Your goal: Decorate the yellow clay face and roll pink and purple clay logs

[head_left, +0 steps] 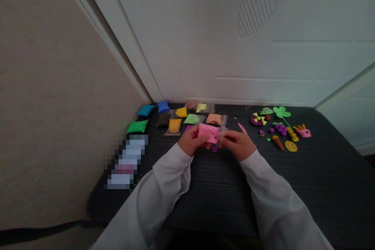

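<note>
A clear bag of pink modelling clay (207,133) is held between both hands above the dark table. My left hand (191,140) is closed around the bag's left side, thumb across its front. With its fingertips, my right hand (238,144) pinches the clear plastic at the bag's right end. Behind the bag, some purple material (215,149) shows below the fingers. Partly hidden by my right hand, a pink flat tool (242,128) lies on the table.
Bags of clay in several colours, such as green (137,126), blue (163,106) and orange (175,125), lie at the left and back. Small clay models, including a green clover (281,112) and purple grapes (280,129), lie at the right. A blurred-out rectangle (129,162) is at the left edge.
</note>
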Available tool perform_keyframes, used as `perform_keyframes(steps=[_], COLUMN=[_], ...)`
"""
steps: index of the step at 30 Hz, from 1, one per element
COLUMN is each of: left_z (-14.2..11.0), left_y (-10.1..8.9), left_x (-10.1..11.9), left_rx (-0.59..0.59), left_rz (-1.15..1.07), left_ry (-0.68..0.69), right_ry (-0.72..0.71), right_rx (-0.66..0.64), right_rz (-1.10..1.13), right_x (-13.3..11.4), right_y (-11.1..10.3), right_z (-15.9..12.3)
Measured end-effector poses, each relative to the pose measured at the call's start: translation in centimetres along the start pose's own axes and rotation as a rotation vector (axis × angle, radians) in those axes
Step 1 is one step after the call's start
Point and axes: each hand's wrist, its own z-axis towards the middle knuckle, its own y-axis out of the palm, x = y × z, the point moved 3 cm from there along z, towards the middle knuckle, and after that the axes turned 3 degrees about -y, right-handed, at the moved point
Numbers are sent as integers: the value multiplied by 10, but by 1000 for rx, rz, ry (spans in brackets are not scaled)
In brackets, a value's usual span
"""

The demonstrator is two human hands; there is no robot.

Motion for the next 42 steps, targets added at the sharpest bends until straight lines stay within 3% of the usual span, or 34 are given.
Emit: perform_keyframes(steps=[13, 27, 33, 39, 42], left_z=[0, 4, 4, 6, 8], left_y=[1, 5, 3, -17, -24], left_x=[3, -10, -4, 7, 10], left_rx=[145, 179, 162, 203, 228], left_rz=[-33, -84, -100, -101, -90], left_ry=[-23, -51, -97, -82, -49], right_ry=[-49, -126, -65, 55, 106], right_rx=[-18, 32, 114, 341, 388], right_rz=[-108, -157, 17, 387, 583], right_x=[10, 4, -3, 10, 16], right_y=[4, 12, 10, -22, -32], right_z=[1, -1, -3, 1, 2])
